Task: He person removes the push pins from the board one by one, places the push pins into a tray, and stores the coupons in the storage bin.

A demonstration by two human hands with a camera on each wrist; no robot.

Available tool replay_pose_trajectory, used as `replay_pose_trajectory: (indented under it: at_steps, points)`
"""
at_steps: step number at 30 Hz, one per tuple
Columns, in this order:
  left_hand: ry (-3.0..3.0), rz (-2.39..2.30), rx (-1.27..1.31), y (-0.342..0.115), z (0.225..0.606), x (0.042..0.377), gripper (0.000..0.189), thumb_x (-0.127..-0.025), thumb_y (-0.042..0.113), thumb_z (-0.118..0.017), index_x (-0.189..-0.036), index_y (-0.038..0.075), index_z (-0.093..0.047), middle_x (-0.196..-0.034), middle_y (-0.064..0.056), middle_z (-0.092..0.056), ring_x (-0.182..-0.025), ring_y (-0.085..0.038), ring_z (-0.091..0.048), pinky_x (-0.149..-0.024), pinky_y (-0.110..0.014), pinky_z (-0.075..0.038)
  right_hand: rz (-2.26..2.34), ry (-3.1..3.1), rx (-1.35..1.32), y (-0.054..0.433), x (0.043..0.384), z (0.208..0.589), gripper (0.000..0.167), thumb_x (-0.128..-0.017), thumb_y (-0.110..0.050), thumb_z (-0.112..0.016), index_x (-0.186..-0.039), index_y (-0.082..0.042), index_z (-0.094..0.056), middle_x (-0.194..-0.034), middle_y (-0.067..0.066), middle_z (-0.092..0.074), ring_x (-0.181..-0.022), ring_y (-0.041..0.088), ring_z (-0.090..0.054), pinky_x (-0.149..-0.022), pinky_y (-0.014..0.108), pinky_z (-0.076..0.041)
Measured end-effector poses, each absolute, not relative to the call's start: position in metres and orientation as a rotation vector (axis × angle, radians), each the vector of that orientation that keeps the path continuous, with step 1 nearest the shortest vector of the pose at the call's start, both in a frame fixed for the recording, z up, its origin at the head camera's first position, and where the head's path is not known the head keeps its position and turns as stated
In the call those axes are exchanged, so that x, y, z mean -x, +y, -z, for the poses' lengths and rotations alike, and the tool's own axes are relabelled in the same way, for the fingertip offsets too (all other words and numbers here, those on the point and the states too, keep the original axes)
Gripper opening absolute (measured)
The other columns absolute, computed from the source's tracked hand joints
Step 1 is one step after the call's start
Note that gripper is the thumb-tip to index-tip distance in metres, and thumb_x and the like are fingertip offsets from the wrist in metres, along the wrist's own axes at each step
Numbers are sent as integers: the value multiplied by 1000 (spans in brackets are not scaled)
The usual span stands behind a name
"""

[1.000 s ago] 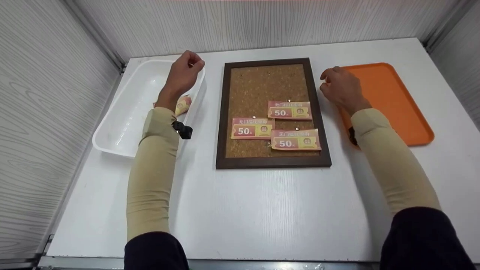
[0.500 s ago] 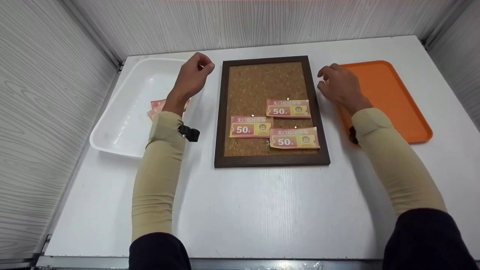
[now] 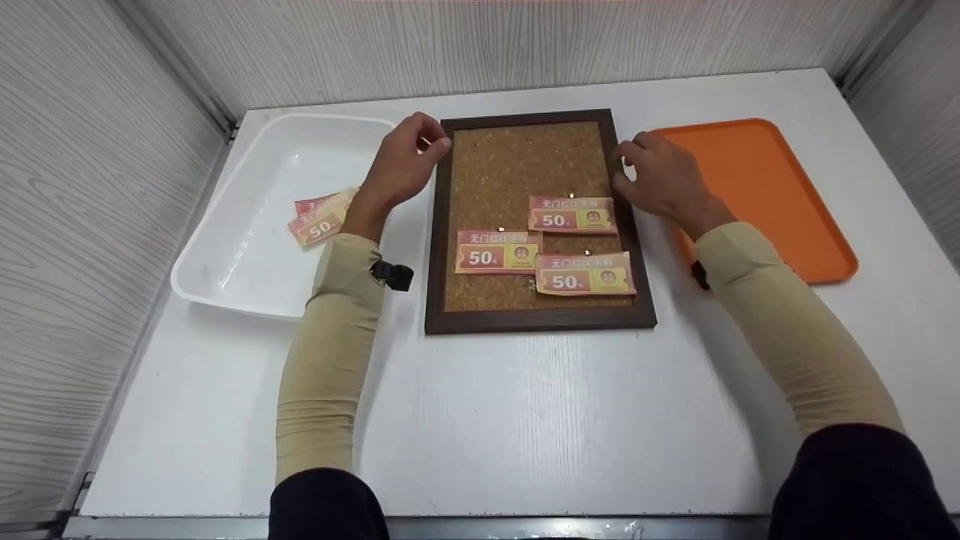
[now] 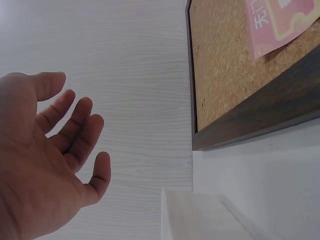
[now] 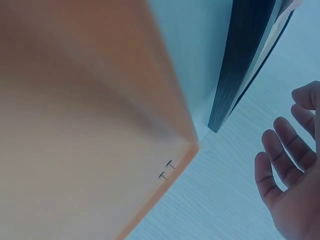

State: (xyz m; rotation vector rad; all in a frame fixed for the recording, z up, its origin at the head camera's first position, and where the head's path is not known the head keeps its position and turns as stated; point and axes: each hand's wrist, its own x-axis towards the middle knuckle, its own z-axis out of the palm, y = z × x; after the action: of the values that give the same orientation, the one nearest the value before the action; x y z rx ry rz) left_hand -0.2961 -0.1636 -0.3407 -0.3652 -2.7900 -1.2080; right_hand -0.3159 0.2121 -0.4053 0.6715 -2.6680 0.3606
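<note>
Glinting in the white bin, shining off the tabletop, casting soft shadows; looking bluish in right wrist view, blurring at the tray.

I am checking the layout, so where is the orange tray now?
In the head view, the orange tray lies on the right side of the table, beside the framed corkboard, partly hidden behind the right hand.

- A white table spread across the middle and bottom of the head frame, glossy near its lower centre.
- A grey wood-grain back wall crossed the top.
- A matching left wall filled the left edge; a right wall stood at upper right.
- A corner post showed at upper left.
- A metal strip ran along the bottom.
</note>
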Motion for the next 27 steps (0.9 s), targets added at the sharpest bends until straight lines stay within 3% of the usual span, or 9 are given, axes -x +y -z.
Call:
replay_pose_trajectory:
  at_steps: [12, 27]
  points:
    - [-2861, 1026, 448, -140, 349, 289, 27, -100, 32, -50, -117, 12, -54, -111, -4, -55, -102, -15, -51, -89, -31, -43, -296, -2738, -701, 203, 308, 402, 24, -91, -22, -56, -108, -7, -65, -92, 14, -59, -74, 29, -52, -63, 45, -45]
    - [-2901, 920, 566, -110, 364, 284, 29, -97, 34, -51, -117, 14, -57, -114, -3, -60, -106, -19, -53, -91, -40, -41, -182, -2756, -857, 185, 306, 408, 34, -92, -35, -64, -110, -6, -66, -106, 16, -63, -93, 34, -62, -76, 49, -52]
